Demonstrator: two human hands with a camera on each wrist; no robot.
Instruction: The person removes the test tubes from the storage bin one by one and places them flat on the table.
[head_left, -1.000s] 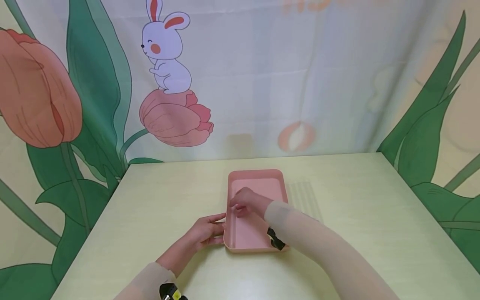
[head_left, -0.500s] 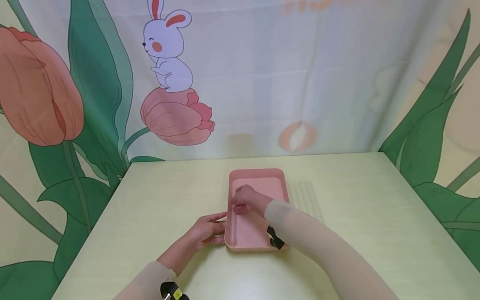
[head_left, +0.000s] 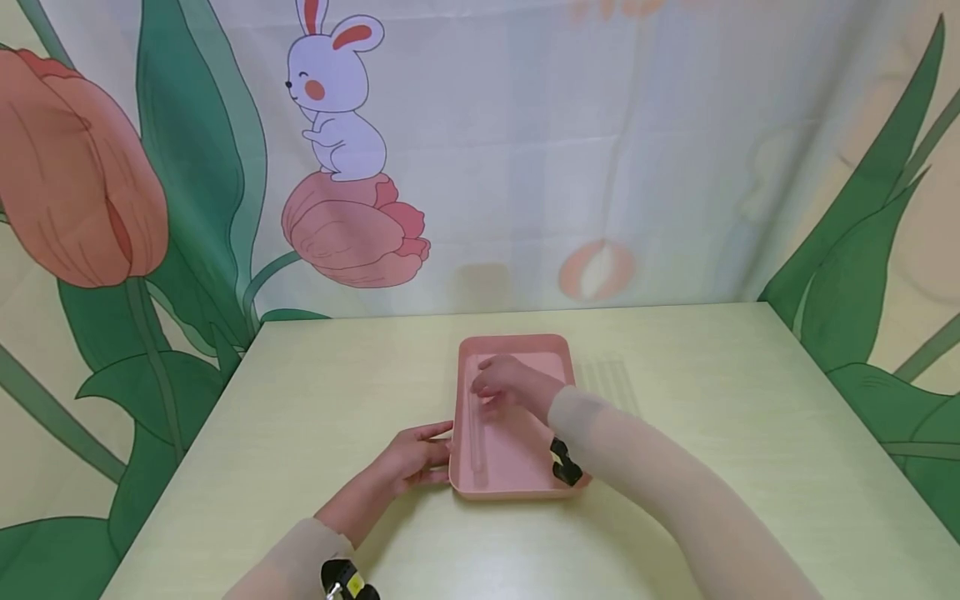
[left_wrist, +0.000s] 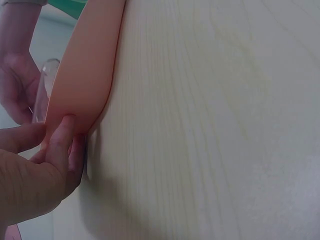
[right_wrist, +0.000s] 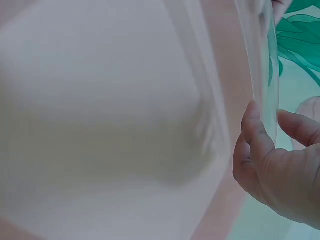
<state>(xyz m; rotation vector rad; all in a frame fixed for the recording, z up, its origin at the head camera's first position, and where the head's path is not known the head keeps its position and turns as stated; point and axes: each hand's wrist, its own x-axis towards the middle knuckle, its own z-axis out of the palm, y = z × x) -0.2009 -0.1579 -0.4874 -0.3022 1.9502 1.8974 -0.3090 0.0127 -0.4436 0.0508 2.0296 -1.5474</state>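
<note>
My right hand [head_left: 517,385] is over the pink tray [head_left: 517,492], pinching a clear test tube [head_left: 477,437] between thumb and fingers. The tube is raised off the tray floor along the left side, its rounded end [left_wrist: 51,66] showing past the wall in the left wrist view. In the right wrist view the fingers [right_wrist: 254,132] and thumb lie on either side of the see-through tube. My left hand [head_left: 411,458] is at the tray's left wall, its extended fingers [left_wrist: 61,140] touching the outside near the rim.
Several clear tubes [head_left: 611,385] lie side by side on the pale wooden table [head_left: 360,375], just right of the tray and partly behind the right forearm. A printed cloth [head_left: 487,167] with a rabbit and tulips hangs behind the table.
My right hand has moved up and to the right, bringing the tube away from the tray's left edge. The left hand has stayed against the tray wall.
</note>
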